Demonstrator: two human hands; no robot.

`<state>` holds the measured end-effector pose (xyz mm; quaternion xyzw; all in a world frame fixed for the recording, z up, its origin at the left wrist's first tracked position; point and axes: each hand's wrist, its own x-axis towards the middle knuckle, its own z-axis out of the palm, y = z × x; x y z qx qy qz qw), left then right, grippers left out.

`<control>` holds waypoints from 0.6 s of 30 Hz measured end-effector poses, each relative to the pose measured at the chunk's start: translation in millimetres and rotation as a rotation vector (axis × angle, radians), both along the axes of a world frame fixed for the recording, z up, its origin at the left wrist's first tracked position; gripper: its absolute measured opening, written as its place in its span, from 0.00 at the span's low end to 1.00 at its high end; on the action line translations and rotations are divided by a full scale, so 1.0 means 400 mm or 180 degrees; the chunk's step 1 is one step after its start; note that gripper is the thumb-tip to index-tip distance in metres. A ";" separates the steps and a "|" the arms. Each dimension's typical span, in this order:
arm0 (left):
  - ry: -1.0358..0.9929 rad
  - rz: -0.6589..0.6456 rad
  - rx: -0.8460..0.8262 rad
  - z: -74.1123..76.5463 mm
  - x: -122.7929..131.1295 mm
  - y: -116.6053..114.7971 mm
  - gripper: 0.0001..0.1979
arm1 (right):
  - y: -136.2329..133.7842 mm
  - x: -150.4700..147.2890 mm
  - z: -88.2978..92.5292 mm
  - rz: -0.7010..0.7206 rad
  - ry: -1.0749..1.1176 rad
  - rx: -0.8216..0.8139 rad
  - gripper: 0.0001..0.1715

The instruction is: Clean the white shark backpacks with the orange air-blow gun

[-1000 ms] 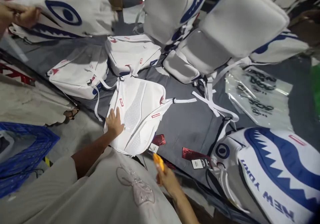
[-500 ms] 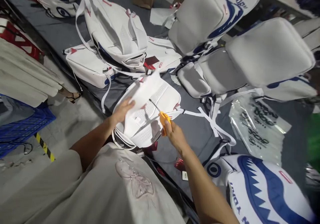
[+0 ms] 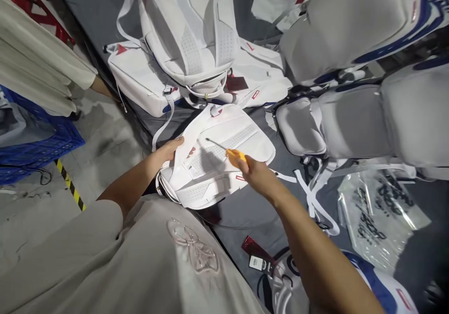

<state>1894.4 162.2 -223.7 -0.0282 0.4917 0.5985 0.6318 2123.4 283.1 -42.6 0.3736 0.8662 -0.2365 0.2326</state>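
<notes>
A white backpack (image 3: 242,139) lies in front of me, its padded back panel and shoulder straps facing up. My left hand (image 3: 170,149) is closed on the shoulder strap (image 3: 183,157) at its left side. In my right hand (image 3: 257,174) is an orange-handled tool (image 3: 235,157) with a thin metal shaft and a small dark tip. Its exact kind I cannot make out. The shaft points left over the back panel; whether the tip touches the fabric I cannot tell.
Beyond stand more white backpacks (image 3: 196,33), with grey-white padded ones (image 3: 351,122) to the right. A printed clear plastic bag (image 3: 382,216) and a tag (image 3: 257,262) lie nearer. Left of the table are a blue crate (image 3: 42,136) and another person's trousers (image 3: 45,52).
My view has shifted closer and slightly left. The left hand has lifted the strap side of the backpack a little, and the right hand's tool lies flatter over the panel.
</notes>
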 end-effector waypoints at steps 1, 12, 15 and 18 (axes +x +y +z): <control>0.0084 -0.0032 -0.0035 0.004 0.004 0.002 0.25 | 0.006 -0.022 0.013 0.0069 0.0003 0.0012 0.31; 0.5298 -0.2024 -0.0678 0.116 0.223 0.058 0.31 | 0.102 -0.024 0.112 -0.0222 -0.0662 0.1244 0.35; 0.5704 -0.2068 -0.0452 0.148 0.273 0.035 0.27 | 0.109 0.013 0.116 -0.0322 -0.0869 0.0561 0.34; 0.5789 -0.2446 0.0215 0.160 0.365 -0.007 0.32 | 0.129 0.062 0.114 -0.0376 -0.0948 0.0600 0.34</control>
